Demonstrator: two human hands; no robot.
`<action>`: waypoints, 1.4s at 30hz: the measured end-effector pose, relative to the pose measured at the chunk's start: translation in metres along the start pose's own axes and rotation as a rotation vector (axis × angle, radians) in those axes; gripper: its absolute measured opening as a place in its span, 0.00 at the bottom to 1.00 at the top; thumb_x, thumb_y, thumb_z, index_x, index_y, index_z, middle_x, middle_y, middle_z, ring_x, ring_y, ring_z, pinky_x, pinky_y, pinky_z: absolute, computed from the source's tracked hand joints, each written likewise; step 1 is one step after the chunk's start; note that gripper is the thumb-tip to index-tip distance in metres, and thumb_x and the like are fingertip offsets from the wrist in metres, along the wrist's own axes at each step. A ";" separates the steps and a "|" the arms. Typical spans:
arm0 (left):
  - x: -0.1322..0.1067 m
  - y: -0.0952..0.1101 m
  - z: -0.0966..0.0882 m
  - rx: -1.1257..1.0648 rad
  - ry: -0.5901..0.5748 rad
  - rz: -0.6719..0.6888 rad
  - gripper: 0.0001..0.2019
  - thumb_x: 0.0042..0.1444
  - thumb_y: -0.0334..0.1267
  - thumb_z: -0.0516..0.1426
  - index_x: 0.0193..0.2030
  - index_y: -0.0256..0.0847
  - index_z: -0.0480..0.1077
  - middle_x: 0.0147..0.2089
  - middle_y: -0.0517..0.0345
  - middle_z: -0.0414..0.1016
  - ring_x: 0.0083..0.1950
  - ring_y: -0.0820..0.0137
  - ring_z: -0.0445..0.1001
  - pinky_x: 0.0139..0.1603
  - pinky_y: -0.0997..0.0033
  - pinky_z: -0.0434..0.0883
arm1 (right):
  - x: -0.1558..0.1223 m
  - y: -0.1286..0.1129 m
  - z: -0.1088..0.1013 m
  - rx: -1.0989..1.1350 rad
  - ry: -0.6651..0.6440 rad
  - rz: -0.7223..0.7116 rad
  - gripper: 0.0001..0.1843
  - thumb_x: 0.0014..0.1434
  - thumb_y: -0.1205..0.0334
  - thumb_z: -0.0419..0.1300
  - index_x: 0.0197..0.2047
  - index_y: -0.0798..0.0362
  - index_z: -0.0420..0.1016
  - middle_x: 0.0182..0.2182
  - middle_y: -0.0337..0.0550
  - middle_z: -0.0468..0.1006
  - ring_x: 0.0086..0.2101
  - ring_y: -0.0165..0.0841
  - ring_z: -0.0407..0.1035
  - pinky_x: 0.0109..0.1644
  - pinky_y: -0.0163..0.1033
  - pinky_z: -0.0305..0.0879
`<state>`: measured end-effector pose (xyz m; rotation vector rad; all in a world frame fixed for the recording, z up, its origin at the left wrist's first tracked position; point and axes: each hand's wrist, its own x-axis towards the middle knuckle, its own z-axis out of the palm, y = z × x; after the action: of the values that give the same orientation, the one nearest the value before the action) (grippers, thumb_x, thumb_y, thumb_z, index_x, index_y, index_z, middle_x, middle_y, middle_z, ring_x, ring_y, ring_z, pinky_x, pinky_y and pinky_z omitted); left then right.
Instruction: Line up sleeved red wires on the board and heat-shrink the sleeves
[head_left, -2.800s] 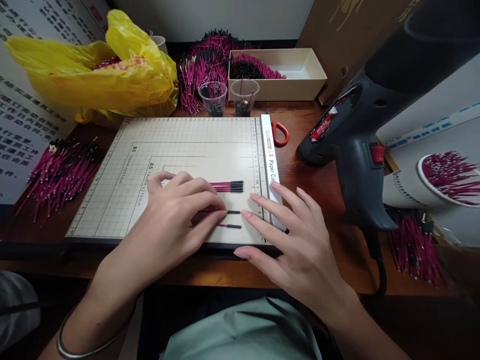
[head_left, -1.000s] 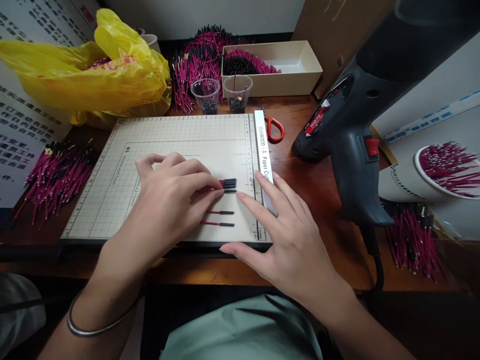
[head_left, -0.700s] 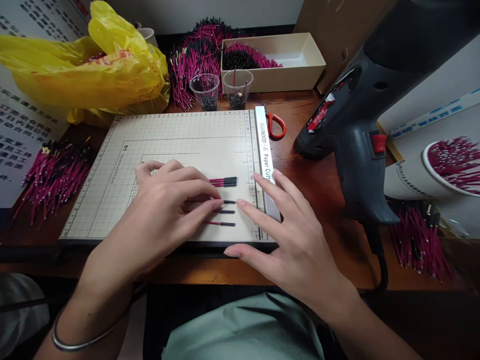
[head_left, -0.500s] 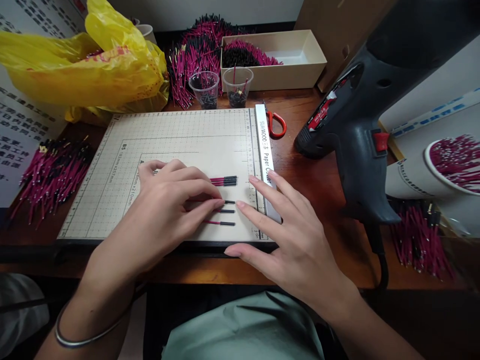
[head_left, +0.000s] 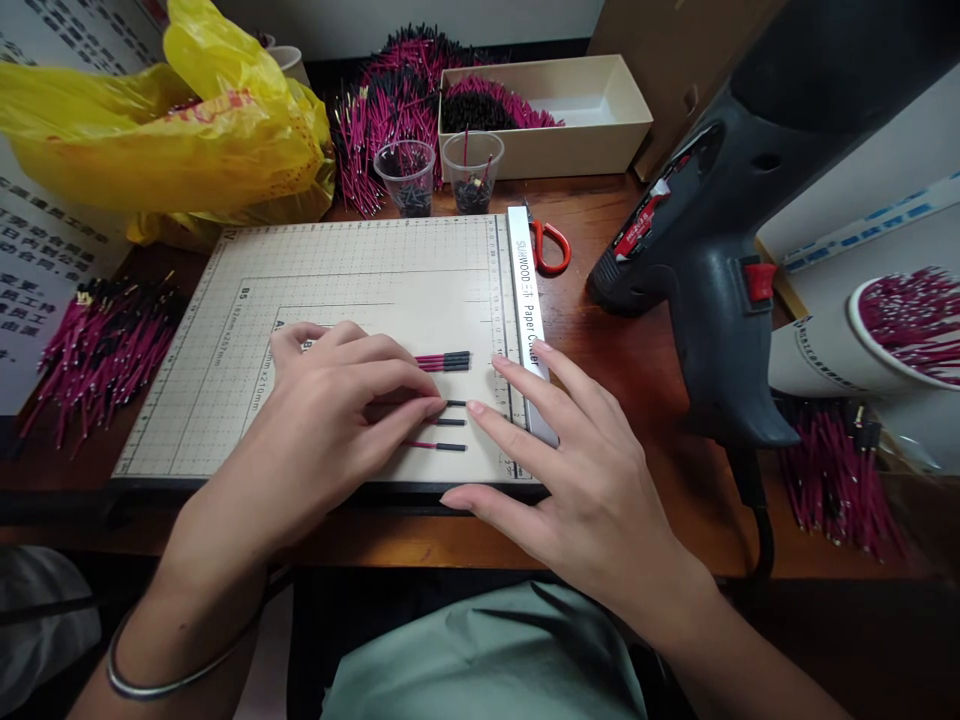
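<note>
My left hand (head_left: pixel 352 390) rests over the paper cutter board (head_left: pixel 337 260), thumb and index finger pinched on a short wire whose black sleeved end (head_left: pixel 455 403) sticks out to the right. Just above it lies a small row of magenta wires with black ends (head_left: pixel 450 361), side by side. Below, two more wires lie spaced apart, the lowest one with a black end (head_left: pixel 451 447). My right hand (head_left: pixel 577 440) is spread open over the board's right side. Its index fingertip is close to the tip of the pinched wire; contact is unclear. Part of each wire is hidden under my left hand.
A heat gun (head_left: pixel 697 230) stands at the right beside a paper cup (head_left: pixel 832 350) of wires. Behind the board are two plastic cups (head_left: pixel 406 180), a cardboard box (head_left: pixel 570 150), red-handled scissors (head_left: pixel 553 248) and a yellow bag (head_left: pixel 225 150). Loose wires (head_left: pixel 105 350) lie left.
Both hands keep nearly the same pose and place. The whole view has shifted very slightly; the wires on the board lie as before.
</note>
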<state>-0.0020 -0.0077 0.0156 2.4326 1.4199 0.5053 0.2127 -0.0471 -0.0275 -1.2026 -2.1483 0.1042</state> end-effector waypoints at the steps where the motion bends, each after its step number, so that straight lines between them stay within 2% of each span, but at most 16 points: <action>1: 0.000 0.000 0.000 -0.004 0.001 0.003 0.12 0.68 0.46 0.55 0.36 0.50 0.78 0.40 0.63 0.82 0.45 0.62 0.74 0.54 0.52 0.52 | 0.000 0.000 0.000 -0.003 -0.004 0.001 0.28 0.63 0.38 0.59 0.49 0.53 0.81 0.58 0.49 0.77 0.62 0.52 0.67 0.61 0.59 0.70; 9: 0.002 0.001 0.000 -0.030 0.012 0.019 0.12 0.68 0.43 0.56 0.35 0.49 0.78 0.38 0.65 0.82 0.43 0.64 0.74 0.53 0.53 0.50 | 0.001 0.001 -0.005 -0.051 -0.069 -0.041 0.27 0.64 0.40 0.59 0.51 0.53 0.80 0.61 0.49 0.75 0.62 0.53 0.65 0.63 0.61 0.67; 13: 0.002 0.002 0.001 -0.035 0.021 0.007 0.10 0.67 0.42 0.57 0.35 0.49 0.78 0.38 0.65 0.82 0.44 0.63 0.75 0.54 0.53 0.49 | 0.006 0.006 -0.011 -0.071 -0.083 -0.096 0.29 0.63 0.37 0.58 0.51 0.54 0.80 0.61 0.50 0.75 0.61 0.54 0.67 0.64 0.61 0.65; 16: 0.000 0.002 0.001 -0.037 0.011 0.001 0.09 0.67 0.42 0.58 0.36 0.50 0.79 0.39 0.65 0.82 0.44 0.63 0.75 0.54 0.52 0.49 | 0.019 0.017 -0.020 -0.073 -0.076 -0.191 0.30 0.64 0.37 0.57 0.49 0.57 0.79 0.54 0.51 0.80 0.55 0.47 0.73 0.62 0.55 0.67; 18: -0.001 0.002 0.000 -0.035 0.003 0.006 0.09 0.67 0.43 0.58 0.37 0.50 0.79 0.40 0.64 0.82 0.44 0.63 0.75 0.54 0.53 0.50 | 0.032 0.026 -0.027 -0.075 -0.099 -0.301 0.25 0.67 0.41 0.58 0.48 0.57 0.79 0.48 0.48 0.82 0.47 0.40 0.75 0.56 0.49 0.68; 21: -0.001 0.001 -0.002 -0.019 0.002 0.009 0.10 0.68 0.44 0.57 0.38 0.49 0.78 0.41 0.63 0.82 0.44 0.64 0.75 0.55 0.53 0.51 | 0.052 0.037 -0.036 -0.123 -0.157 -0.445 0.23 0.67 0.44 0.58 0.47 0.57 0.79 0.41 0.46 0.82 0.39 0.37 0.73 0.44 0.44 0.67; 24: 0.004 0.001 -0.004 0.018 0.047 0.000 0.11 0.68 0.43 0.57 0.36 0.47 0.78 0.40 0.63 0.82 0.43 0.64 0.74 0.54 0.54 0.52 | 0.063 0.044 -0.038 -0.179 -0.203 -0.503 0.25 0.67 0.43 0.57 0.48 0.57 0.80 0.35 0.46 0.78 0.37 0.37 0.68 0.40 0.42 0.64; 29: 0.015 0.000 -0.002 0.090 0.114 0.010 0.09 0.65 0.39 0.59 0.33 0.45 0.77 0.38 0.63 0.82 0.40 0.64 0.72 0.51 0.54 0.51 | 0.060 0.049 -0.034 -0.091 -0.255 -0.482 0.24 0.66 0.43 0.58 0.49 0.56 0.80 0.35 0.46 0.74 0.34 0.34 0.63 0.39 0.39 0.61; 34: 0.019 -0.002 0.001 0.073 0.097 0.022 0.07 0.64 0.37 0.60 0.35 0.46 0.77 0.39 0.64 0.83 0.41 0.64 0.72 0.52 0.53 0.50 | 0.052 0.050 -0.031 -0.051 -0.299 -0.415 0.24 0.67 0.45 0.56 0.51 0.56 0.80 0.34 0.46 0.71 0.32 0.32 0.62 0.36 0.36 0.59; 42: 0.020 -0.004 0.002 0.061 0.072 0.060 0.08 0.65 0.37 0.60 0.33 0.46 0.78 0.37 0.64 0.82 0.40 0.63 0.72 0.51 0.53 0.50 | 0.051 0.051 -0.027 -0.058 -0.311 -0.422 0.24 0.68 0.45 0.55 0.53 0.55 0.80 0.30 0.43 0.68 0.30 0.30 0.60 0.34 0.35 0.57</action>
<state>0.0050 0.0115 0.0150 2.5356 1.4131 0.5771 0.2479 0.0156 0.0002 -0.7769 -2.6482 0.0454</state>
